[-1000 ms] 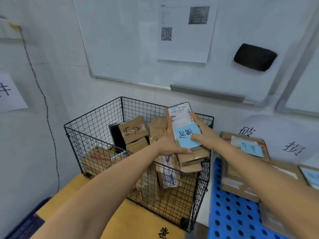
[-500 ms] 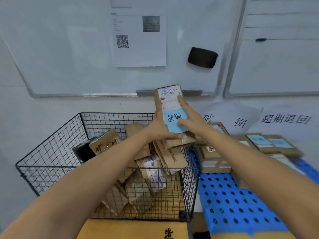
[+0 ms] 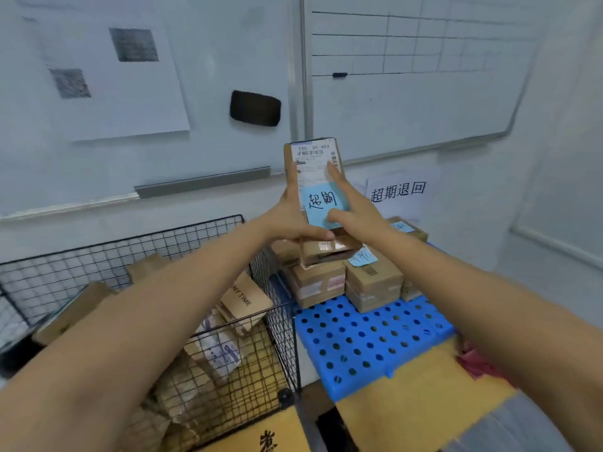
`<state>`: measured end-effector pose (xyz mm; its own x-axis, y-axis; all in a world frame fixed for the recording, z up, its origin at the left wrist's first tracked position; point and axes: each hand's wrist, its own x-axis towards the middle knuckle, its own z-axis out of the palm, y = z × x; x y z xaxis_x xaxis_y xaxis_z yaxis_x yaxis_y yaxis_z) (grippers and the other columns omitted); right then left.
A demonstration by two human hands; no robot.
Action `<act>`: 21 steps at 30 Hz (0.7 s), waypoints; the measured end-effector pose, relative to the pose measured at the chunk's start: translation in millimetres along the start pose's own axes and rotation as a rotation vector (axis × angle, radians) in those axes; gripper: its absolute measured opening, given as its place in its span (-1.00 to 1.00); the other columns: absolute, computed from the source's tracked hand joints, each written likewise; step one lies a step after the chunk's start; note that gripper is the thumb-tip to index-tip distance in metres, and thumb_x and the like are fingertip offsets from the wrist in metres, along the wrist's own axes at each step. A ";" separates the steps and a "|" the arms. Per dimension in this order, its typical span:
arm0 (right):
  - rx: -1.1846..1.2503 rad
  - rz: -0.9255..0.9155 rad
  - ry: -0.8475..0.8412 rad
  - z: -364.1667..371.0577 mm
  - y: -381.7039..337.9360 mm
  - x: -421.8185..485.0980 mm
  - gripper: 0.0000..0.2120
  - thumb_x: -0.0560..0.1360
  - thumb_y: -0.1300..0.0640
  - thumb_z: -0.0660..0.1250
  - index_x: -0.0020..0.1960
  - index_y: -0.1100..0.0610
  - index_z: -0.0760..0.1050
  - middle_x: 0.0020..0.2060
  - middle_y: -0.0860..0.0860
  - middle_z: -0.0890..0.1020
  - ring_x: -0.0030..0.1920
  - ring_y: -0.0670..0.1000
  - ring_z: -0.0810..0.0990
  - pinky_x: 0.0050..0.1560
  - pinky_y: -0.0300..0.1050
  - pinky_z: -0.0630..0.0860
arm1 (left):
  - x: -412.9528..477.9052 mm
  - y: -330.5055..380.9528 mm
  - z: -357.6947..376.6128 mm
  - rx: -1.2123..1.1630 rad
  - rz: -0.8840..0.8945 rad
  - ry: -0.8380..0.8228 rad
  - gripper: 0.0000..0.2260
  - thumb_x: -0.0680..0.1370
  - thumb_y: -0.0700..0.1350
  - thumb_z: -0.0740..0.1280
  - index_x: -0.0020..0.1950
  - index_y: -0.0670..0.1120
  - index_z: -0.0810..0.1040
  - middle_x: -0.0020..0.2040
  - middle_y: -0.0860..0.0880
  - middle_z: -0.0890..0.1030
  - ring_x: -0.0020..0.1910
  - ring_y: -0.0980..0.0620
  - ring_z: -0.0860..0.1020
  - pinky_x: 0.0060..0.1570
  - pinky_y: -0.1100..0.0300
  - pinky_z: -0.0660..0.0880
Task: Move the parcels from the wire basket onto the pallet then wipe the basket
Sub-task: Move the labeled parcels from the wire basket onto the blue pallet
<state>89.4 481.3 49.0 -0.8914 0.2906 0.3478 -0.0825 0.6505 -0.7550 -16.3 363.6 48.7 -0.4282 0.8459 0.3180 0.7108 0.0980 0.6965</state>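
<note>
A small cardboard parcel (image 3: 311, 164) with a white shipping label and a blue sticky note is held upright above the stacked parcels (image 3: 372, 282) on the blue perforated pallet (image 3: 365, 340). My left hand (image 3: 290, 220) grips its lower left side, thumb under the note. My right hand (image 3: 355, 207) holds its right edge with the fingers laid along it and the thumb on the note. The black wire basket (image 3: 280, 324) at the lower left holds several cardboard parcels (image 3: 244, 301) and a plastic mailer (image 3: 218, 350).
Two whiteboards (image 3: 408, 86) hang on the wall behind, one with a black eraser (image 3: 255, 108) and a printed sheet (image 3: 107, 73). A paper sign (image 3: 398, 190) is stuck on the wall behind the pallet. Yellow cardboard (image 3: 417, 399) lies under the basket and pallet. A red item (image 3: 473, 360) lies at the right.
Both hands have carried the labelled parcel rightwards out of the basket to above the parcels on the blue pallet. The view has turned right with them.
</note>
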 end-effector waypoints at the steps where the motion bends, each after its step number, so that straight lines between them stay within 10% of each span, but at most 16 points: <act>1: 0.000 0.017 0.022 -6.9 6.5 -4.4 -0.23 0.46 0.32 0.23 0.51 -0.10 -0.04 0.39 -0.03 0.32 0.11 -0.09 0.44 -0.02 -0.31 0.46 | 6.3 4.4 9.1 -0.022 -0.003 -0.020 0.10 0.10 0.17 0.56 0.35 0.28 -0.18 0.41 -0.03 0.29 0.41 0.04 0.29 0.41 -0.04 0.26; 9: -0.028 0.143 0.083 -61.7 81.2 -21.5 -0.26 0.47 0.27 0.21 0.51 -0.05 -0.08 0.20 -0.07 0.42 0.10 -0.06 0.47 -0.08 -0.36 0.42 | 62.7 8.4 95.8 -0.166 -0.007 -0.155 -0.16 0.34 -0.41 0.46 0.10 0.30 -0.02 0.16 0.17 0.36 0.20 0.24 0.37 0.23 0.43 0.35; 15: -0.055 0.149 0.018 -107.3 148.4 -1.7 -0.13 0.30 0.10 0.18 0.52 -0.04 -0.16 0.17 -0.10 0.43 -0.05 -0.19 0.48 -0.26 -0.50 0.40 | 118.3 6.1 151.0 -0.193 -0.076 -0.116 -0.19 0.35 -0.33 0.49 0.03 0.35 -0.02 0.26 0.05 0.30 0.29 0.13 0.29 0.35 0.24 0.25; 21: -0.119 0.151 -0.103 -163.6 219.1 37.0 -0.20 0.42 0.20 0.29 0.53 0.00 -0.08 0.34 0.00 0.35 0.10 -0.11 0.40 -0.16 -0.58 0.35 | 188.1 -4.4 208.0 -0.283 -0.266 -0.099 -0.17 0.33 -0.17 0.54 0.43 0.12 0.12 0.25 0.02 0.44 0.25 0.08 0.43 0.12 0.26 0.45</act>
<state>111.2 749.4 -12.6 -0.9309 0.3220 0.1723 0.1035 0.6852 -0.7209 16.1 631.4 -28.4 -0.5108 0.8583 0.0489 0.3949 0.1837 0.9002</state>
